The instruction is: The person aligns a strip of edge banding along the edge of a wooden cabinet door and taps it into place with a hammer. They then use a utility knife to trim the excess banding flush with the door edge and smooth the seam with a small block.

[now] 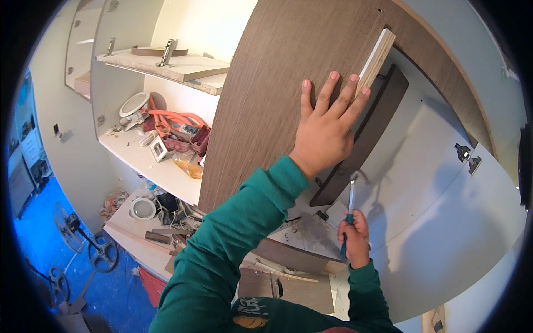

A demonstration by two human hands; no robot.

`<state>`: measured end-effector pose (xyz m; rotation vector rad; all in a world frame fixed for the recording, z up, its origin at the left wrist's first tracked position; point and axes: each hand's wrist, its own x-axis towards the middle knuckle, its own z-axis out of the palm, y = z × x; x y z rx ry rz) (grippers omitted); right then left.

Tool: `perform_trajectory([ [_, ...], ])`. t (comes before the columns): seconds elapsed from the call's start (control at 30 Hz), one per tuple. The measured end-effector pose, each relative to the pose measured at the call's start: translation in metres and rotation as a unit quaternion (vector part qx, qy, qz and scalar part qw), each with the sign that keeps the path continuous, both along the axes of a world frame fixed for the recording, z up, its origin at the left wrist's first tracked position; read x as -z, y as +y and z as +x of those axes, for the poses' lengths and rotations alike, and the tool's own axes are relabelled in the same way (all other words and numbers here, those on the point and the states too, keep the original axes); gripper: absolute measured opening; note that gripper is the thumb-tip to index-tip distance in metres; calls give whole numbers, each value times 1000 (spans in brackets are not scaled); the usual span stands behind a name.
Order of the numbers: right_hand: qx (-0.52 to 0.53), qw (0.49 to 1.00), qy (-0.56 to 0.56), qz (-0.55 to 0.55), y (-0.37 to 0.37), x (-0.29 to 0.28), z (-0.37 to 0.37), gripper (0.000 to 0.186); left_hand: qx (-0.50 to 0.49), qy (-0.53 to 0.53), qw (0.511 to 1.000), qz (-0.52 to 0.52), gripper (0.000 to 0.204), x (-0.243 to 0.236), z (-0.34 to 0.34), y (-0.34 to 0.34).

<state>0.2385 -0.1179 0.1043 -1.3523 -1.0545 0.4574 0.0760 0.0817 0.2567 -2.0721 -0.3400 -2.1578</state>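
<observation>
My left hand [326, 130] lies flat with fingers spread on a tall brown wood-grain panel [277, 72]. Its fingertips reach the lower end of a pale wood strip [377, 55] at the edge of a rectangular opening. Lower down on the right, my right hand [356, 233] is closed round the blue handle of a hammer [351, 197]. The hammer stands nearly upright, its metal head slightly blurred in front of the opening. A dark brown board [369, 127] slants inside the opening, close behind my left hand. Both forearms wear green sleeves.
Cabinet shelves [125, 141] on the left hold orange tubing [176, 117], round light fittings and small parts. A loose board [177, 69] rests above. Hinges [466, 158] stick out from a white door at right. Wheel-like parts [102, 251] lie on the blue floor.
</observation>
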Motion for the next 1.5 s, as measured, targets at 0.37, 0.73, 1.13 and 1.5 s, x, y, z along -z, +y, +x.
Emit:
perform_trajectory([
  [0.37,114,953,-230,162,6,-172,-71,33,11,-17,1000,11,88,1,1,8],
  [0.73,112,899,-367,210,18,-225,-85,38,0,-11,1000,12,90,-1,5,7],
  [1.13,184,873,-437,115,46,-251,-72,36,8,-6,1000,14,93,-1,5,5],
  [1.5,209,852,-467,113,45,-257,-77,30,2,21,1000,2,93,-2,2,4],
])
